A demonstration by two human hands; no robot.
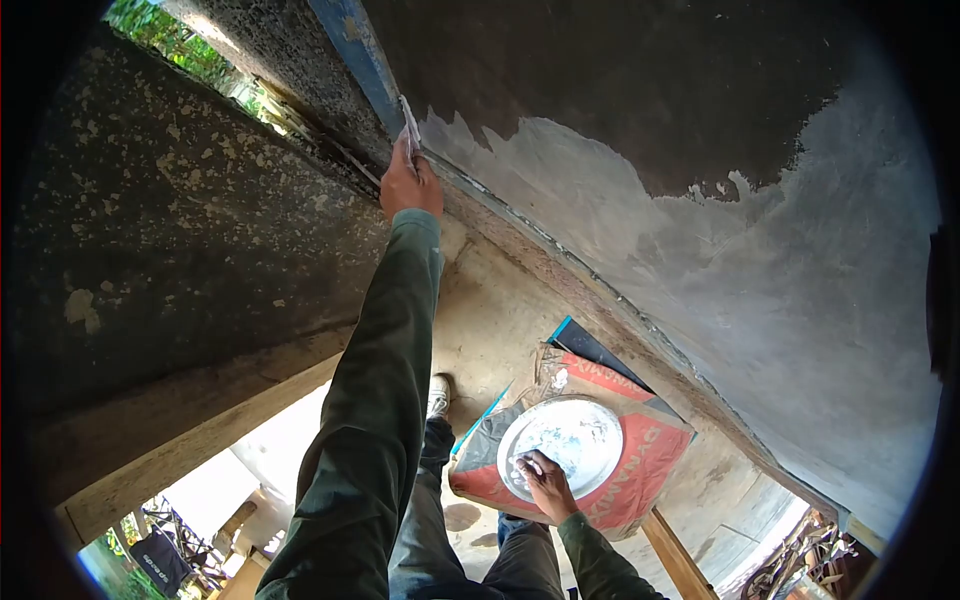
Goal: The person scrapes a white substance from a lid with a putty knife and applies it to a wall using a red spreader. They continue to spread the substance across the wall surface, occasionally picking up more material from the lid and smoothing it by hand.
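Note:
Stretched far up, my left hand [411,186] is closed on a thin flat scraper [410,122] smeared with white, held at the edge of the wall beside a blue-painted strip [362,62]. The grey wall [620,200] there has a pale coated area below a dark brown one. Lower down, my right hand [546,484] has its fingers curled at the near left part of a round white plate [597,425] holding white paste. White paste is on those fingers; whether they grip anything is hidden. Beneath the plate lies a red and grey printed sack [650,465].
On my left stands a dark, flaking wall panel [190,220]. A dark board with a blue edge [600,352] shows under the sack, and a wooden plank [678,553] sticks out below. My shoe [438,396] is on the concrete floor [480,320]. Sticks [815,555] lie at lower right.

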